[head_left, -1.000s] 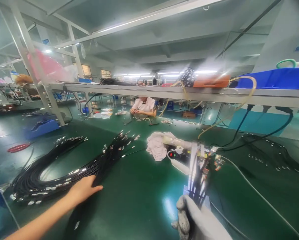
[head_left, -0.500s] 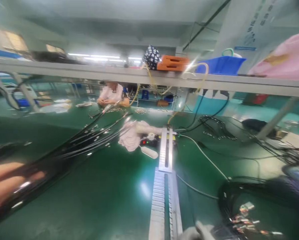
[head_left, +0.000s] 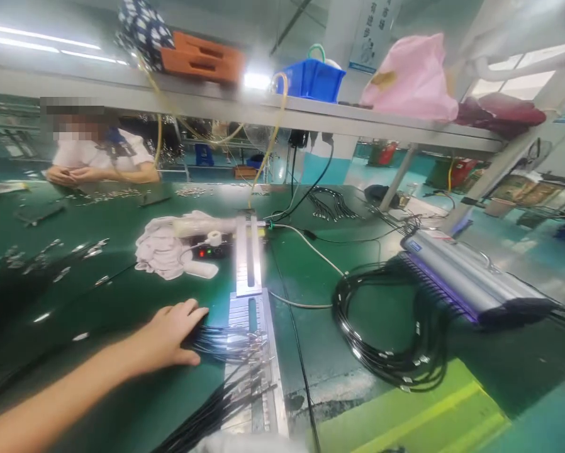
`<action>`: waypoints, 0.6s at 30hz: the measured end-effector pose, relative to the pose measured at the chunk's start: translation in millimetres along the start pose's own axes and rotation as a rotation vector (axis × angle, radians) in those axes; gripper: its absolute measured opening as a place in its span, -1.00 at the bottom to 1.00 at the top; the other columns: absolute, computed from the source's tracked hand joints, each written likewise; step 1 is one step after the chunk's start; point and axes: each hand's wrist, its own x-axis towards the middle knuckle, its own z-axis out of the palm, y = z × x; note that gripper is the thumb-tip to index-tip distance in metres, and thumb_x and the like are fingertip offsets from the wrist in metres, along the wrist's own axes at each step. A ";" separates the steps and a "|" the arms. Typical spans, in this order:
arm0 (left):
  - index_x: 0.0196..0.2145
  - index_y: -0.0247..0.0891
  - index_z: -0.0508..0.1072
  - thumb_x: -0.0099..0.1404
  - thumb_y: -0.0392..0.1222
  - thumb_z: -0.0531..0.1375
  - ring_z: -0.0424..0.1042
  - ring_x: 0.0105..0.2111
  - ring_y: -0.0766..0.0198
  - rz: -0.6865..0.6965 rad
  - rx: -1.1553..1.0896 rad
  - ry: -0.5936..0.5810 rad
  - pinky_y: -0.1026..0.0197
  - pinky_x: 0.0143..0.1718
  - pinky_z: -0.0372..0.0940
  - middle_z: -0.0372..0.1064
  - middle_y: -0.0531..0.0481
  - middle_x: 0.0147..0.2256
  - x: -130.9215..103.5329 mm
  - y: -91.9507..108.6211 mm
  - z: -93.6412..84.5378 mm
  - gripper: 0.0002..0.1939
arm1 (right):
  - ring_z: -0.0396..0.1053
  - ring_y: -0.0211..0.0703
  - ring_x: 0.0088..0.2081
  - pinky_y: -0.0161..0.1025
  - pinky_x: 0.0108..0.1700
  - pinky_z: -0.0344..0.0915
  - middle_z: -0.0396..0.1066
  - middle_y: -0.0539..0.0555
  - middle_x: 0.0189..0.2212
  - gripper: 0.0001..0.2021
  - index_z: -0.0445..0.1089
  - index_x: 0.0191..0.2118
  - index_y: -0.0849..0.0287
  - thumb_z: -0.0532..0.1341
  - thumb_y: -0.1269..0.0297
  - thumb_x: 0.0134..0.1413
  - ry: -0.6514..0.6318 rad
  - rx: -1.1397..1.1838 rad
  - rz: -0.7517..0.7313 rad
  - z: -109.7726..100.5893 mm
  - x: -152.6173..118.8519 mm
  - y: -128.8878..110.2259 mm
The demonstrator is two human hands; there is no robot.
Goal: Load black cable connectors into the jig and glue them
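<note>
My left hand (head_left: 176, 333) reaches in from the lower left and rests on a bundle of thin black cables (head_left: 216, 341), its fingers slightly spread and partly over the strands. The cable ends lie across a slotted metal fixture (head_left: 248, 251) at the middle of the green table. More black cables (head_left: 202, 412) run over the lower part of the fixture. At the bottom edge a blurred pale shape, apparently my gloved right hand (head_left: 254, 442), shows only in part; its fingers cannot be made out.
Beside the fixture lie a white cloth (head_left: 160, 248) and a small black box with lights (head_left: 211, 251). Coiled black cables (head_left: 358, 340), a grey-purple device (head_left: 471, 277) and a green mat (head_left: 414, 421) are right. A shelf (head_left: 207, 104) spans above; a person (head_left: 103, 157) sits opposite.
The view has swung right. My left hand has come from the far left to beside the fixture, where cables now lie across it. Fewer cables hang over the left side.
</note>
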 end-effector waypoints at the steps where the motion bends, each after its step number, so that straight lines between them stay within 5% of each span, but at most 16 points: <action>1: 0.27 -0.09 0.51 0.14 0.12 0.42 0.49 0.18 -0.22 0.056 -0.031 0.001 -0.13 0.21 0.38 0.48 -0.27 0.24 4.5 10.4 9.9 -0.25 | 0.69 0.01 -0.06 -0.01 0.06 0.61 0.71 0.12 -0.12 -0.52 0.61 0.02 0.16 0.46 -0.17 0.28 0.023 -0.014 -0.009 -7.0 -1.9 -1.3; 5: 0.05 -0.04 0.58 0.48 0.14 0.17 0.52 -0.02 -0.01 0.215 -0.176 0.029 0.06 0.04 0.41 0.58 -0.10 -0.01 4.1 26.6 27.8 -0.65 | 0.68 -0.04 -0.15 -0.16 -0.05 0.57 0.70 0.08 -0.21 -0.64 0.67 -0.05 0.14 0.47 -0.04 0.22 0.178 -0.120 -0.030 -49.4 8.3 -20.6; 9: -0.04 -0.06 0.58 0.59 0.26 0.03 0.52 -0.14 0.06 0.211 -0.276 0.138 0.13 -0.08 0.41 0.57 -0.06 -0.11 -2.5 16.3 28.2 -0.54 | 0.66 -0.02 -0.08 -0.05 0.10 0.56 0.70 0.16 -0.05 -0.65 0.63 0.18 0.14 0.27 0.25 0.38 0.572 -0.633 -0.086 -98.3 59.5 -48.0; 13: 0.21 0.11 0.55 0.51 0.40 0.19 0.49 0.16 -0.01 0.111 -0.313 0.265 0.10 0.22 0.33 0.53 -0.03 0.18 -7.6 9.0 40.2 -0.48 | 0.56 0.18 0.22 0.11 0.37 0.40 0.60 0.16 0.24 -0.54 0.61 0.27 0.02 0.37 0.25 0.28 0.556 -0.820 -0.136 -118.0 114.3 -54.4; 18: 0.09 0.09 0.64 0.59 0.39 0.05 0.52 0.12 0.02 0.022 -0.355 0.356 0.08 0.24 0.35 0.57 -0.05 0.08 -12.9 5.1 52.1 -0.48 | 0.51 0.24 0.25 0.12 0.32 0.40 0.56 0.14 0.29 -0.53 0.60 0.29 0.00 0.32 0.25 0.31 0.530 -0.954 -0.167 -110.8 132.6 -45.0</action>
